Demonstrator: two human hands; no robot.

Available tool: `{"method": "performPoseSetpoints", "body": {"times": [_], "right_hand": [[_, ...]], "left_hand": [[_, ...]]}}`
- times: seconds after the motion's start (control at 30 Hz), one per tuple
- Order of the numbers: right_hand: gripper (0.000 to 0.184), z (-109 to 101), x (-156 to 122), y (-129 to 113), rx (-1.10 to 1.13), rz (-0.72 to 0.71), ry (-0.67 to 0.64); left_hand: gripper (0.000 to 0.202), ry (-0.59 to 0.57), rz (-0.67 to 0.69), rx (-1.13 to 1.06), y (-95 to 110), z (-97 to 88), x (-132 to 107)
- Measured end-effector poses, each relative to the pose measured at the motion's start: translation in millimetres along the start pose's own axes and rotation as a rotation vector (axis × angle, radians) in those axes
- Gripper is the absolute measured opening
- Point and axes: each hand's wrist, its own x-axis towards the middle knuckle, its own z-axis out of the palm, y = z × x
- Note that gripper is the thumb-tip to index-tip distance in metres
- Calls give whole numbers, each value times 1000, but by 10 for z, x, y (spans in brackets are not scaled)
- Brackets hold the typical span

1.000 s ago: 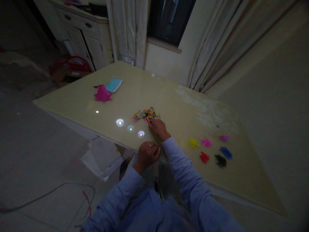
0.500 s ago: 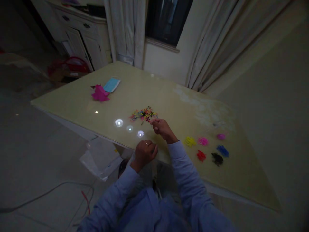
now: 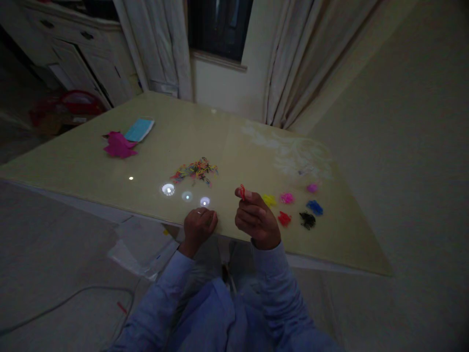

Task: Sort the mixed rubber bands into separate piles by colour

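Observation:
My right hand (image 3: pixel 258 217) is raised above the table's front edge, its thumb and forefinger pinching a red rubber band (image 3: pixel 242 191). My left hand (image 3: pixel 200 225) rests closed on the table edge, with nothing showing between its curled fingers. Beyond it lies a mixed heap of coloured rubber bands (image 3: pixel 196 169). To the right of my right hand are small sorted piles: yellow bands (image 3: pixel 269 200), pink bands (image 3: pixel 287 198), red bands (image 3: pixel 284 218), blue bands (image 3: pixel 314 208) and black bands (image 3: pixel 308 220). A small magenta pile (image 3: pixel 312 187) sits behind the blue one.
A blue face mask (image 3: pixel 139 130) and a crumpled magenta piece (image 3: pixel 120 145) lie at the table's (image 3: pixel 238 151) far left. Curtains and a window stand behind it. A cable (image 3: pixel 73 296) and plastic-wrapped sheets (image 3: pixel 141 249) are on the floor at left.
My right hand has left the mixed heap, moved back toward me and lifted, with a red rubber band now visible in its pinch. My left hand stays closed at the edge. The view has shifted right.

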Motion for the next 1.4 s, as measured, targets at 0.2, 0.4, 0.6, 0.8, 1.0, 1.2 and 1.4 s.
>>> {"method": "performPoseSetpoints", "body": {"times": [0.2,0.4,0.6,0.8,1.0,1.2,1.4], "right_hand": [[21,-88,-286,-76,-209,-96,192],[28,-631,-731,-106,-703,-452,765],[35,-1348,-1293,-206,-1269,-397,1208],[38,-1545,-1374,-241,-1643,-186,1162],[36,-1592,-1333,-216,-1785,-103,1144],[40,-1569,-1413,-224,-1849,-204,1128],[49,-1474,-1444,-187,-1869,-321,1192]], "left_hand": [[25,-58,-71,9,-26,4,1],[29,-74,-165,9,-24,17,41],[29,-69,-190,76,16,28,68],[29,-55,-208,96,6,37,48],[30,-70,-223,111,0,43,41],[28,-78,-244,39,27,26,62],[27,-110,-402,-309,-94,-111,144]]}}
